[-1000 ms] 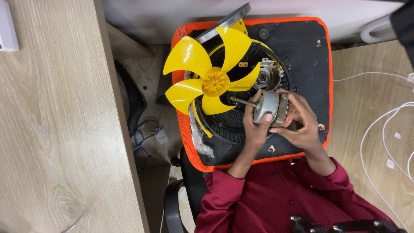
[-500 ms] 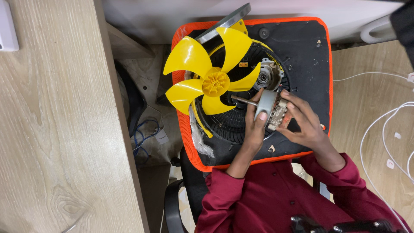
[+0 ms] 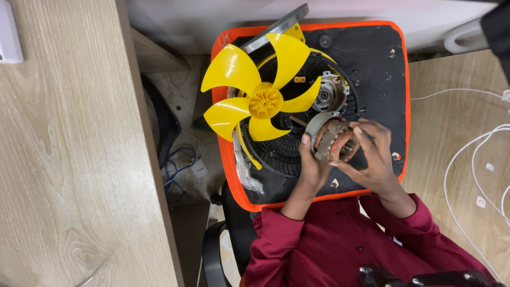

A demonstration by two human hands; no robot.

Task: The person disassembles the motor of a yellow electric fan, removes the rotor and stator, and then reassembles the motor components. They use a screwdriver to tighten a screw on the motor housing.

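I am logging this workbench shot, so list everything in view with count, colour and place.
fan blade: one, yellow, on the fan housing
fan housing: one, black with orange rim, centre
motor part: one, grey with copper windings, held in both hands
metal bar: one, grey, top of housing
tables: two, light wood, left and right
cables: several, white, right table
chair: one, black, below
left hand: holds the motor part
right hand: holds the motor part

The yellow fan blade (image 3: 263, 87) blocks the left half of the black orange-rimmed housing (image 3: 382, 58), leaving bare black surface toward its upper right corner, while white cables (image 3: 467, 159) cross the table (image 3: 451, 122) on the right.
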